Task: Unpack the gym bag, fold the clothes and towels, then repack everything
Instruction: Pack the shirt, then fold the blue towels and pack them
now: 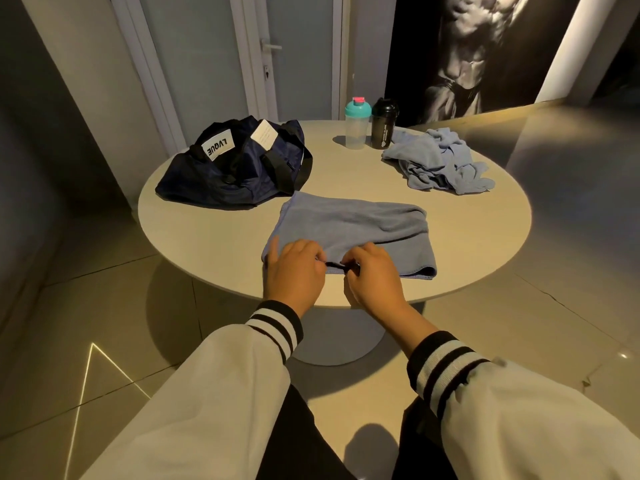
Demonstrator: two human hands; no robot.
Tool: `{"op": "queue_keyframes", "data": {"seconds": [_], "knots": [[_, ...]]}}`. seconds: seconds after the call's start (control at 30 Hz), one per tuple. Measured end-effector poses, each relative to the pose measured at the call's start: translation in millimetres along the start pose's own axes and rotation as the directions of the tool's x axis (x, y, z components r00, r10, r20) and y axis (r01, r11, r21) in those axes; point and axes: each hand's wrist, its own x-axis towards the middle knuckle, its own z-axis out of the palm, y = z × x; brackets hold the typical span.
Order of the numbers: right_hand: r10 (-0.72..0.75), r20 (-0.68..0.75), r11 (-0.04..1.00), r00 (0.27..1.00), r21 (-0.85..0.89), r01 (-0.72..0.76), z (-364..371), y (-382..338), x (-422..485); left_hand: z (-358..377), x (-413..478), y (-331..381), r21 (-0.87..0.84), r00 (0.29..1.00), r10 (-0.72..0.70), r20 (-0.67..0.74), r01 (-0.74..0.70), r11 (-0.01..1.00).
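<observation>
L grip [292,268], R grip [372,276] both pinch thin black strip [336,266] at near edge of towel [346,223].

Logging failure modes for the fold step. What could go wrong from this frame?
1. The folded blue-grey terry towel lies by the near rim of the round beige table. The left hand and right hand both pinch a small black strip at its hem, so a tug may drag it off.
2. The crumpled light-blue cloth pile lies beside the black plastic shaker bottle; lifting it may tip that bottle.
</observation>
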Motion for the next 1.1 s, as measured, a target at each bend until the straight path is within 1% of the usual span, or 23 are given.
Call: {"op": "queue_keyframes", "data": {"seconds": [0.03,0.07,0.1,0.23,0.33,0.43,0.53,0.6,0.7,0.77,0.83,0.9,0.93,1.03,1.1], "knots": [[0.000,0.005,1.000,1.000,0.007,0.000,-1,1,0,4,2,12,-0.058,0.998,0.061,0.032,-0.059,0.997],[0.012,0.011,1.000,1.000,0.016,-0.013,-4,2,-1,8,3,24,-0.112,0.993,0.096,0.070,-0.088,0.990],[0.031,0.012,0.999,0.999,0.015,-0.032,-7,5,-3,12,2,34,-0.140,0.990,0.100,0.099,-0.086,0.986],[0.083,-0.052,0.988,0.995,-0.130,-0.089,-27,34,-12,23,-1,42,-0.104,0.989,0.030,0.146,-0.015,0.994],[0.104,-0.107,0.973,0.989,-0.195,-0.123,-36,61,-16,23,0,40,-0.085,0.983,0.015,0.183,0.000,0.996],[0.155,-0.139,0.978,0.978,-0.117,-0.172,-35,68,-19,25,7,50,-0.029,0.976,-0.045,0.213,0.052,0.998],[0.192,-0.117,0.979,0.974,-0.051,-0.199,-33,69,-21,34,10,64,0.063,0.975,-0.018,0.221,0.004,0.998],[0.206,-0.102,0.978,0.973,-0.012,-0.208,-33,74,-24,40,7,67,0.034,0.978,0.015,0.207,-0.023,0.999],[0.252,-0.131,0.968,0.959,0.042,-0.248,-39,85,-30,43,6,63,-0.043,0.979,0.013,0.204,-0.005,0.999],[0.279,-0.160,0.958,0.947,0.112,-0.263,-45,85,-34,42,4,63,-0.036,0.978,0.029,0.208,-0.022,0.999],[0.281,-0.173,0.954,0.944,0.158,-0.255,-50,81,-35,41,4,70,-0.026,0.979,0.083,0.184,-0.079,0.996],[0.254,-0.150,0.959,0.956,0.168,-0.228,-52,77,-35,43,4,81,-0.062,0.978,0.135,0.157,-0.127,0.990],[0.242,-0.139,0.962,0.960,0.162,-0.219,-53,76,-36,45,5,87,-0.089,0.978,0.141,0.155,-0.128,0.988],[0.227,-0.143,0.970,0.963,0.125,-0.209,-56,77,-38,52,5,96,-0.094,0.971,0.091,0.223,-0.072,0.993],[0.220,-0.154,0.975,0.963,0.045,-0.216,-58,81,-41,55,3,95,-0.073,0.963,0.082,0.257,-0.065,0.995]]}}
